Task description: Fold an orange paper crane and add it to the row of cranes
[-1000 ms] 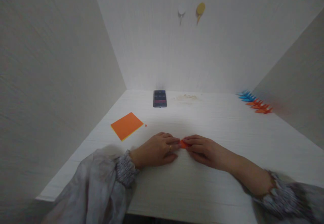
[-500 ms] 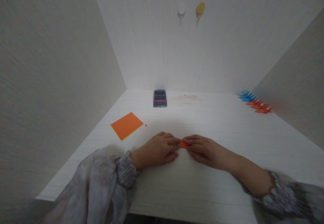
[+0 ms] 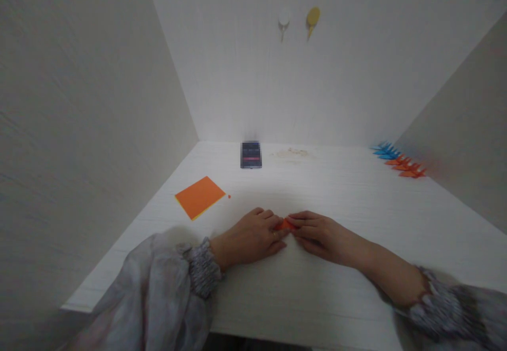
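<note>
A small piece of folded orange paper [image 3: 285, 224] lies on the white table between my two hands, mostly covered by fingers. From the left, my left hand [image 3: 257, 237] presses its fingers onto the paper, with a ring on one finger. My right hand [image 3: 319, 233] pinches the paper's other side, fingers close together. The fingertips of both hands nearly meet over it. Off to the left is a stack of square orange paper [image 3: 200, 197] with a yellow edge showing underneath. A tiny orange scrap [image 3: 229, 196] sits by its right corner.
A dark, blurred-out phone-like device [image 3: 251, 155] stands near the back wall. Folded blue paper pieces [image 3: 386, 150] and orange paper pieces [image 3: 406, 167] line the right edge. A white hook [image 3: 283, 19] and a yellow hook [image 3: 312, 17] hang on the back wall. Walls enclose three sides.
My left hand has shifted slightly right, its fingers now further over the folded paper. My right hand stays almost in place.
</note>
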The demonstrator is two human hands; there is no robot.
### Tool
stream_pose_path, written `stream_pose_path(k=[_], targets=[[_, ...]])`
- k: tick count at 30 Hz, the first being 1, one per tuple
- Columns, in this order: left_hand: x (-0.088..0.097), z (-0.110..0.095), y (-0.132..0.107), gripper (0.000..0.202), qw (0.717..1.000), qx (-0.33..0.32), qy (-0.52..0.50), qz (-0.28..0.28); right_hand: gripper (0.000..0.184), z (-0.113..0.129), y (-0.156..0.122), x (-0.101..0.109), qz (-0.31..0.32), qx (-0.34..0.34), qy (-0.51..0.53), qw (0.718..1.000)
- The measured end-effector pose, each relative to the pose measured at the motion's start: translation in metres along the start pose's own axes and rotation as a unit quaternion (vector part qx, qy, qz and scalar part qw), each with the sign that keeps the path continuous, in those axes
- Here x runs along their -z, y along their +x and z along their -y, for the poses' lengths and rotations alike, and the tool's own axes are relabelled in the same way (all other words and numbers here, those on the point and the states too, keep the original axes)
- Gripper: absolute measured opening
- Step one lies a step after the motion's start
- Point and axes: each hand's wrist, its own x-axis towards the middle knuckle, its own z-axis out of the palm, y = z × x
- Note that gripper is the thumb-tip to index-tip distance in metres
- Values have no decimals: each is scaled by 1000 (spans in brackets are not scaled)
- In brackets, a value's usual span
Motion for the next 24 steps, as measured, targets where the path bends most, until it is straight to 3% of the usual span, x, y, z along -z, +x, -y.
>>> stream_pose_path(k=[16, 24], targets=[[-7, 7, -3, 30, 995, 24, -91, -39, 23, -2, -5, 0, -2, -7, 19, 1000], [-10, 13, -8, 32, 990, 18, -134, -28, 22, -3, -7, -1, -1, 0, 14, 1000]])
